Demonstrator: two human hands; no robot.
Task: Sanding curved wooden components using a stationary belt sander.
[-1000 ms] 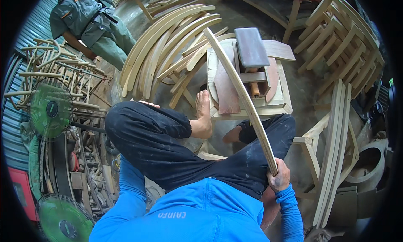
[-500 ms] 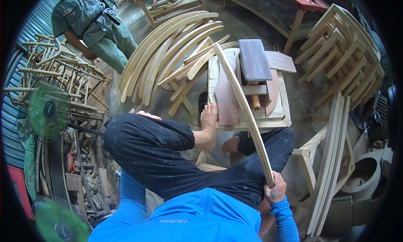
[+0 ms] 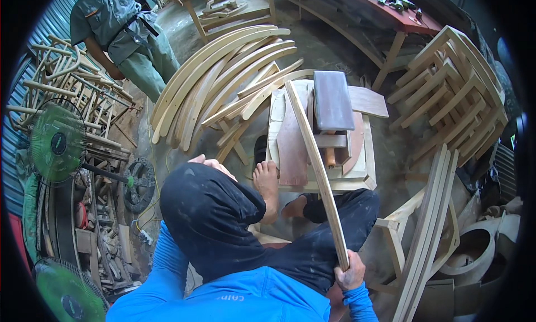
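My right hand (image 3: 350, 270) is closed round the near end of a long, slightly curved wooden strip (image 3: 321, 171). The strip slants up and away to the left, its far end over a low wooden stand (image 3: 365, 179). On that stand lie a thin reddish board (image 3: 293, 149) and a grey rectangular block (image 3: 333, 100), with a wooden handle (image 3: 330, 154) showing below the block. My left hand (image 3: 215, 167) rests at the far side of my raised left knee, fingers apart and holding nothing visible; the knee hides part of it. My bare left foot (image 3: 266, 182) touches the stand's near left side.
Curved wooden pieces (image 3: 223, 71) are heaped beyond the stand. Stacked frames (image 3: 446, 93) stand far right, straight strips (image 3: 427, 232) lean nearer. Two green fans (image 3: 57, 142) are at left, beside offcuts (image 3: 109, 255). A co-worker (image 3: 125, 37) stands far left; a red-topped table (image 3: 391, 6) is behind.
My left knee has risen and shifted right, with my left hand moving along beside it. My right hand still grips the strip. The whole view has shifted slightly.
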